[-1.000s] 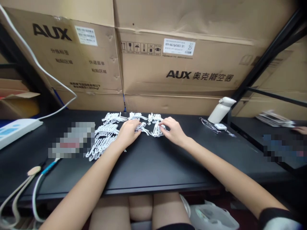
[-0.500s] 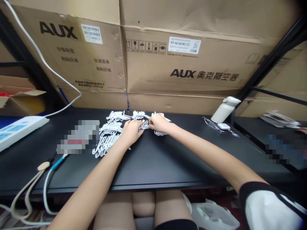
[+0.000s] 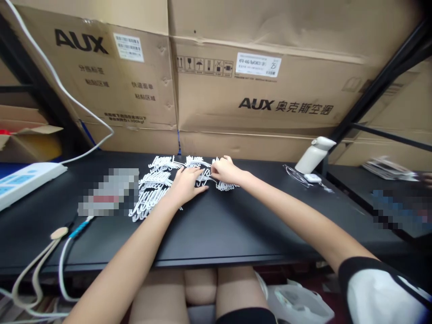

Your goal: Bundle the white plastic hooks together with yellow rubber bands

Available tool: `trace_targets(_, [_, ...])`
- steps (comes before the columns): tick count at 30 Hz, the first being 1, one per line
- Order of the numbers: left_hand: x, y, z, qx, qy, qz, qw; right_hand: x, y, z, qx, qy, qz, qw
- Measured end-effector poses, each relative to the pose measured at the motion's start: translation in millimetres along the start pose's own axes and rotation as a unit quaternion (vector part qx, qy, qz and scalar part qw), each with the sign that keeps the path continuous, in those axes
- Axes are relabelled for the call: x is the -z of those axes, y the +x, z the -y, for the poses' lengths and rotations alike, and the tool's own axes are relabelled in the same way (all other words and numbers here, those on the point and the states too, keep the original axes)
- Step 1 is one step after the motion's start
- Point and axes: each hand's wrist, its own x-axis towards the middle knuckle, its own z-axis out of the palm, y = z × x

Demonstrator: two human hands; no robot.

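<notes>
Piles of thin white hooks lie on the black table. My left hand (image 3: pixel 186 184) rests palm down at the middle pile of white hooks (image 3: pixel 203 177), its thumb stretched apart and its fingers over part of the pile. Just to its right my right hand (image 3: pixel 227 171) is closed in a pinch at the end of a white hook; the fingertips are partly hidden. Below the right hand lies another pile of hooks (image 3: pixel 227 186). To the left are larger piles, one in the middle row (image 3: pixel 155 179) and one nearer me (image 3: pixel 146 202).
Cardboard boxes (image 3: pixel 263 121) stand along the back of the black table (image 3: pixel 236 234). On the right are a white bottle (image 3: pixel 311 157), glasses (image 3: pixel 297 175) and a small white case (image 3: pixel 313 178). A power strip (image 3: pixel 30 180), a blurred-out device (image 3: pixel 110 191) and cables lie left.
My left thumb has spread further from the fingers. My right hand has shifted slightly, and more of the hooks between and below the hands shows.
</notes>
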Motion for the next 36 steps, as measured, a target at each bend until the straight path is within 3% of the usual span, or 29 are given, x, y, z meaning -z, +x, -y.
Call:
trace_targets(6, [-0.8,-0.7,2.5,0.017,0.025,0.002,1.000,9.1,-6.1,-14.6,-0.006,0.060,-0.024,0.998])
trace_targets(14, [1.1,-1.3,0.1,0.026,0.019,0.013,0.999,50.4,-33.7,-22.3,-0.005,0.122,-0.168,0.978])
trace_targets(17, [2.9,-0.7,-0.7,0.029,-0.023,-0.004,0.999,60.4,-38.6,-21.9,0.002,0.177,-0.188,0.966])
trace_targets(20, [8.5,2.2,-4.4,0.036,-0.140,-0.046,0.988,58.5,-37.4,-22.3,0.036,0.210,-0.175,0.961])
trace_targets(23, [16.9,7.3,-11.6,0.100,-0.315,-0.104,0.938,48.8,-32.3,-20.7,0.075,0.223,-0.172,0.957])
trace_targets(24, [19.8,8.9,-14.4,0.122,-0.385,-0.116,0.907,45.1,-30.5,-19.1,0.088,0.234,-0.175,0.952])
trace_targets(26, [25.1,11.1,-19.8,0.180,-0.537,-0.126,0.814,38.3,-27.5,-14.2,0.111,0.254,-0.189,0.942])
trace_targets(28, [28.7,11.6,-24.4,0.211,-0.627,-0.087,0.745,32.8,-25.6,-8.4,0.125,0.261,-0.205,0.935])
trace_targets(29, [29.7,11.3,-26.1,0.222,-0.636,-0.076,0.735,30.6,-24.7,-6.0,0.128,0.261,-0.210,0.934])
trace_targets(32, [29.4,10.0,-28.6,0.229,-0.610,-0.085,0.754,24.5,-21.4,-4.3,0.126,0.271,-0.209,0.931])
trace_targets(36, [27.2,10.8,-27.5,0.255,-0.584,-0.148,0.756,12.6,-13.4,-13.1,0.083,0.261,-0.201,0.941])
